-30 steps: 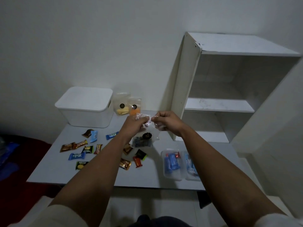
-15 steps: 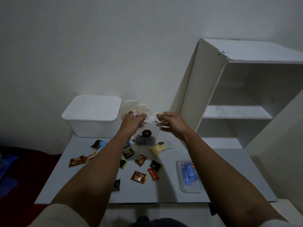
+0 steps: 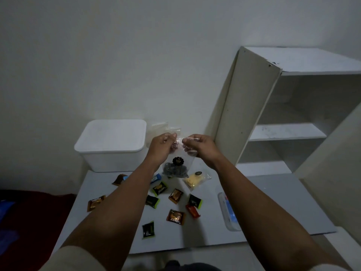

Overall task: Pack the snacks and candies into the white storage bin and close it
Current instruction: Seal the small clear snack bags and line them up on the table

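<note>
Both hands hold a clear snack bag (image 3: 176, 165) of dark pieces up above the bench (image 3: 273, 204), in front of the white storage bin (image 3: 111, 145). The left hand (image 3: 162, 146) and the right hand (image 3: 197, 146) each pinch the bag's top edge, fingers curled onto the plastic and close together, so the bag hangs upright between them with its dark round label facing the person.

A second ago the bag hung lower, close over the bench with its top edge pulled out between the hands; now it is raised and the hands have drawn nearer each other. This looks like pressing the mouth of the bag closed before packing, though the seal itself is too small to judge.

The bin sits at the back of the bench against the wall with its lid on, so nothing is packed yet and the lid must come off first. Just in front of the bin, wrapped candies (image 3: 176, 195) lie scattered, and a yellow snack bag (image 3: 196, 179) lies just below the held bag. More clear bags (image 3: 160, 127) lean on the wall beside the bin.
</note>
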Available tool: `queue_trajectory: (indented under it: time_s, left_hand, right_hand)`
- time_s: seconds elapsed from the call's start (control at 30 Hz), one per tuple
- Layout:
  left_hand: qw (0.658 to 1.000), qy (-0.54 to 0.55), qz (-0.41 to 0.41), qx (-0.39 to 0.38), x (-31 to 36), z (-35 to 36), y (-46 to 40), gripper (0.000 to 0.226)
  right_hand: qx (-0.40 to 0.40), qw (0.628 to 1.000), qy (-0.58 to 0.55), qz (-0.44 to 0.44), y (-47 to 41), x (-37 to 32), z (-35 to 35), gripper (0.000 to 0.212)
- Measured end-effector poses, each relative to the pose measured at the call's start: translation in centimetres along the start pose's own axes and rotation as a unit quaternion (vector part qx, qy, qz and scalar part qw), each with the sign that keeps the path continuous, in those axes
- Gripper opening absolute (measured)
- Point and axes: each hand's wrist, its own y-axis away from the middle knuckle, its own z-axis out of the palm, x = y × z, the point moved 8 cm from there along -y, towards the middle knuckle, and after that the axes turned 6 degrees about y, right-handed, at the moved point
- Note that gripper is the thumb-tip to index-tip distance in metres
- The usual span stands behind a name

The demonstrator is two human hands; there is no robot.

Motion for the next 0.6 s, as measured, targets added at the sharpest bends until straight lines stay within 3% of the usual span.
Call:
queue_trajectory:
  time_s: [0.23,0.37,0.5,0.6]
  left_hand:
    - [1.0,0.006,-0.012,-0.025,-1.7,-0.4,0.2,0.037]
    - [0.999,0.029,-0.025,-0.018,-3.0,-0.8,0.1,0.029]
    - [0.993,0.072,-0.067,-0.06,-4.8,0.0,-0.3,0.028]
    - [0.989,0.088,-0.091,-0.072,-6.1,0.8,-1.0,0.03]
  right_hand:
    - [0.004,0.999,-0.02,0.037,0.8,1.9,1.1,0.011]
    - [0.05,0.997,-0.04,0.043,1.1,3.7,0.2,0.017]
    - [0.108,0.991,-0.073,0.04,1.1,4.7,-1.3,0.019]
    - [0.106,0.992,-0.048,0.055,0.7,5.2,-2.3,0.022]
